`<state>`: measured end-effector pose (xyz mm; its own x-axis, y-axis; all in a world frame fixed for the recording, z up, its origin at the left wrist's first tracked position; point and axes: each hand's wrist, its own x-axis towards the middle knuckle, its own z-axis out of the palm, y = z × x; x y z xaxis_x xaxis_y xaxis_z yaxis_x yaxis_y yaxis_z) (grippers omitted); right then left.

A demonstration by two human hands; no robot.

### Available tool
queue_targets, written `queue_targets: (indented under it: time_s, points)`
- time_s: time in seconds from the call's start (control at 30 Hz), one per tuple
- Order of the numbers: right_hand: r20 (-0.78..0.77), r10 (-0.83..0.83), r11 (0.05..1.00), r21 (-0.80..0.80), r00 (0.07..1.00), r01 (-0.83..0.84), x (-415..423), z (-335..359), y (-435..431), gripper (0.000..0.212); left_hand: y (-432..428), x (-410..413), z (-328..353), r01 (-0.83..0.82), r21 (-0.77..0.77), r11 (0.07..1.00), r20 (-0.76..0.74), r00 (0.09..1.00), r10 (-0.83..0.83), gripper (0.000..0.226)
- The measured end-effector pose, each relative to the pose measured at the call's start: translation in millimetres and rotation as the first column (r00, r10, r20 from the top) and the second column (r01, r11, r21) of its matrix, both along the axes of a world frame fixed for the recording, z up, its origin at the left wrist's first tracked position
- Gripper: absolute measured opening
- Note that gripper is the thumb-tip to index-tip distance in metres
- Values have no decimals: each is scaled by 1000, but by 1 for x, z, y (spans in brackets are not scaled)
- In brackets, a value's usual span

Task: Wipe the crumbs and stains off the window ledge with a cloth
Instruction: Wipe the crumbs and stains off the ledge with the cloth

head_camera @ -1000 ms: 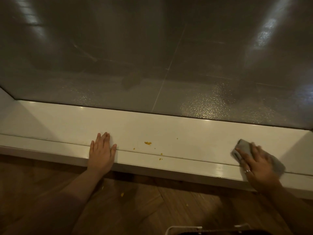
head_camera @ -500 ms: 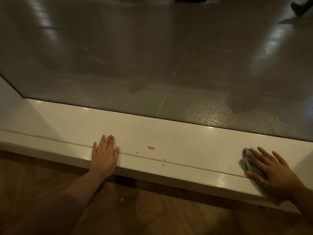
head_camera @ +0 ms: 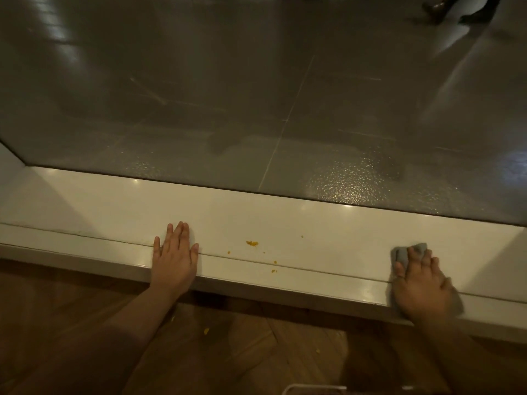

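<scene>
Head view: cloth [head_camera: 400, 254] lies beneath fingers [head_camera: 412, 259] of the right hand [head_camera: 422, 290].

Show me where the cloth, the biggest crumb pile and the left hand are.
cloth [head_camera: 400, 254]: head view, bare grey corner at its left end.
crumb pile [head_camera: 252, 243]: head view, middle of the orange cluster.
left hand [head_camera: 174, 262]: head view, back of the hand.

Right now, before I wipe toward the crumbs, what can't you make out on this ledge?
Head view only.
Cloth: mostly under the right hand, so its spread is hidden.
Window ledge beneath the left hand: covered by the palm.
Stains: dim light and glare, none discernible.
White object at the bottom: cut off by the frame edge.
</scene>
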<state>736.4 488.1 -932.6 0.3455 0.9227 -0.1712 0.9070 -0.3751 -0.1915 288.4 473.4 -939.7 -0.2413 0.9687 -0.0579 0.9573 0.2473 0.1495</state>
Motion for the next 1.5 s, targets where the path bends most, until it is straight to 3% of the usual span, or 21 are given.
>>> queue_targets:
  time_s: [0.2, 0.6, 0.77, 0.9, 1.0, 1.2, 1.33, 1.5]
  points:
    - [-143, 5, 994, 110, 990, 10, -95, -1, 0, 57, 0, 2, 1, 10, -11, 1000, 24, 1000, -10, 59]
    - [-310, -40, 964, 238, 950, 118, -218, -5, 0, 70, 0, -1, -6, 23, 48, 999, 22, 999, -24, 60]
    - [-471, -61, 898, 359, 880, 254, -242, -4, 0, 67, 1, -1, -7, 22, 47, 999, 23, 999, -23, 72]
    - [-629, -86, 824, 391, 773, 410, -230, 7, 7, 69, 1, -1, -6, 18, 52, 998, 18, 1000, -19, 71]
    - [-580, -65, 826, 426, 812, 370, -201, 6, 15, 68, 1, 0, -6, 11, 55, 998, 13, 1000, -12, 70]
    - [-344, 27, 912, 394, 939, 118, -175, -6, 24, 63, 2, -2, -8, 6, 63, 998, 6, 1000, -6, 69]
    - [-304, 83, 925, 378, 949, 40, -192, -5, 29, 65, 2, -3, -10, 13, 48, 999, 1, 1000, -13, 69]
    - [-358, 200, 916, 400, 912, -44, -232, -13, 20, 69, 2, -2, -9, 10, 59, 998, 28, 1000, -12, 70]
